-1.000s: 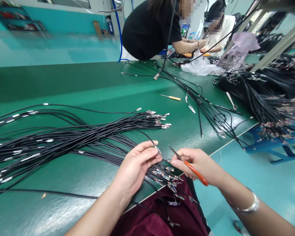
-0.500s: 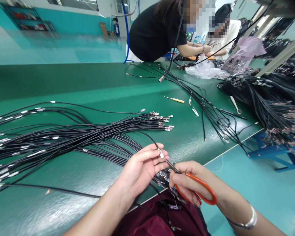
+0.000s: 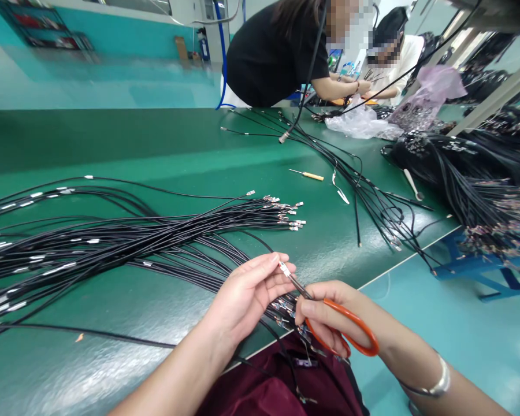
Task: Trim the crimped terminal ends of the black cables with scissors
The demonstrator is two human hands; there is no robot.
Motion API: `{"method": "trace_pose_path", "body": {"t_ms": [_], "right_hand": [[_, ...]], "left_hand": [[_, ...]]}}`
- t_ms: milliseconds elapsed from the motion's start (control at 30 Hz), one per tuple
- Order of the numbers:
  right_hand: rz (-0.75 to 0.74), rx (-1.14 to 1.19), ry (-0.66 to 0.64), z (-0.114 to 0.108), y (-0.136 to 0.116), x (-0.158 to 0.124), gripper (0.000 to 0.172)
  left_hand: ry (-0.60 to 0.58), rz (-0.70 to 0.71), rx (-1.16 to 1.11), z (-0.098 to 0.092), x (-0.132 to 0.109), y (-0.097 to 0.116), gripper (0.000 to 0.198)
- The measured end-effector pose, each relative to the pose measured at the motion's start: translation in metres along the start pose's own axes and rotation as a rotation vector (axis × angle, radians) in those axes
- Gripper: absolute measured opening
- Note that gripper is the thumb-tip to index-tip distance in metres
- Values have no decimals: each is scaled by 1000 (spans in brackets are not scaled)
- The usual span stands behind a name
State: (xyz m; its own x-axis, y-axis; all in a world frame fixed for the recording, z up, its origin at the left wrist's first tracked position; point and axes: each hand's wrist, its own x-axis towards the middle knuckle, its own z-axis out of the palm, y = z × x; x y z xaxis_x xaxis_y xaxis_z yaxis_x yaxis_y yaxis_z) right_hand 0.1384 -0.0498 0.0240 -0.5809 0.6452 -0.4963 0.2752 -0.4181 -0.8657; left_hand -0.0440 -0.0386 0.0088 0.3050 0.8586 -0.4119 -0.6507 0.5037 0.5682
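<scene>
Between the thumb and fingers of my left hand (image 3: 252, 292) is the end of a black cable, pinched close to its small white connector (image 3: 285, 268). My right hand (image 3: 329, 315) grips scissors with orange handles (image 3: 359, 329), partly inside the loops. The scissors' blades look nearly closed, and their tip meets the connector. Left of my hands, a bundle of black cables (image 3: 169, 231) with white tags lies on the green table (image 3: 125, 144). More cable ends (image 3: 288, 309) with connectors lie under my hands, at the table edge and over my dark red clothing.
A yellow-handled pick (image 3: 312, 175) and a white strip (image 3: 340, 190) lie beyond my hands. Loose cables (image 3: 351, 173) cross the table to the right. Piles of cables (image 3: 481, 190) rest by a blue stool (image 3: 494, 271). Two people work at the far end near plastic bags (image 3: 359, 120).
My left thumb has shifted closer to the connector, and the scissors' tip now meets it. Both hands have moved slightly left. The view has shifted a little.
</scene>
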Motion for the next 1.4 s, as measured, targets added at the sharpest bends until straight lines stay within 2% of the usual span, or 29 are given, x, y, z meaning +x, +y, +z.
{"method": "trace_pose_path", "body": {"t_ms": [467,700,967,1267,1400], "right_hand": [[-38,13,24,7,-1,8,39],[-4,35,56,7,5,10,41],[-32,82,72,10,3,9,42],[-69,51,93,12,10,13,41],[-34,11,121,12,11,12,40]], "left_hand": [[90,66,56,5,-1,-7,14],[83,92,69,5,0,-8,15],[81,104,79,4,-1,-11,16],[90,125,87,4,-2,-11,16],[92,122,82,5,-3,-10,15]]}}
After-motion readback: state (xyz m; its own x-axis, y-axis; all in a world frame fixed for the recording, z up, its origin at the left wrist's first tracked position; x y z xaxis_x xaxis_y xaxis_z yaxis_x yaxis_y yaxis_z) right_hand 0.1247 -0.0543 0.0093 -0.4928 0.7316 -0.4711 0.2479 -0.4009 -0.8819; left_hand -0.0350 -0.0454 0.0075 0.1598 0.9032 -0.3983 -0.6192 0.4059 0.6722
